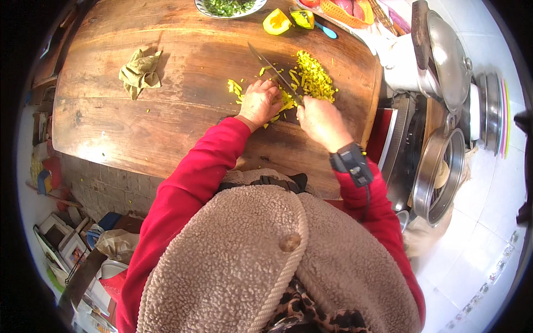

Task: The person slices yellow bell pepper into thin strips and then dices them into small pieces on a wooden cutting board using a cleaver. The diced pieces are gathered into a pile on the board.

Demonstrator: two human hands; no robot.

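Observation:
My right hand (pixel 320 120) is closed round the handle of a long kitchen knife (pixel 272 68), whose blade slants up and left over the wooden table (pixel 187 54). Beside the blade, my left hand (pixel 262 100) rests with bent fingers on yellow strips that look like squash; whether it grips any is hidden. More cut strips (pixel 235 88) lie left of its fingers. A heap of small yellow pieces (pixel 314 77) lies right of the blade. Farther back are a hollowed yellow squash piece (pixel 277 22) and a green-skinned squash piece (pixel 302 19).
A crumpled cloth (pixel 141 70) lies at the left of the table. At the back stand a bowl of chopped greens (pixel 225 6), a blue-handled utensil (pixel 325 30) and an orange basket (pixel 347 12). Metal pans (pixel 439 175) and a lidded pot (pixel 447 58) are at the right.

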